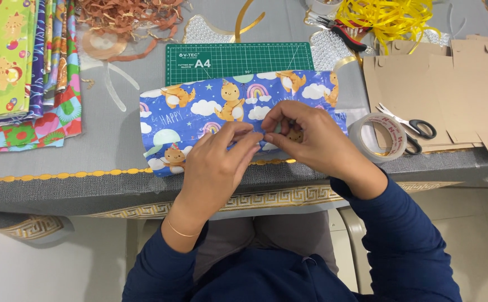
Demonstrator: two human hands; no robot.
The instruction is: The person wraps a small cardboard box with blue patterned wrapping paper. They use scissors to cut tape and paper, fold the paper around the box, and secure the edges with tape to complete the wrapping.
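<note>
A parcel wrapped in blue gift paper [199, 112], printed with clouds, rainbows and small orange animals, is being pressed flat on the grey textured table [109, 145], near its front edge. The left hand [213, 165] and right hand [311, 137] are being held together over the parcel's near middle, fingertips pinched closed on what looks like a small piece of clear tape at the paper seam. A green cutting mat [238, 59] is lying just beyond the parcel. A roll of clear tape [379, 137] is resting to the right, beside black-handled scissors [414, 127] on flat brown cardboard [456, 89].
</note>
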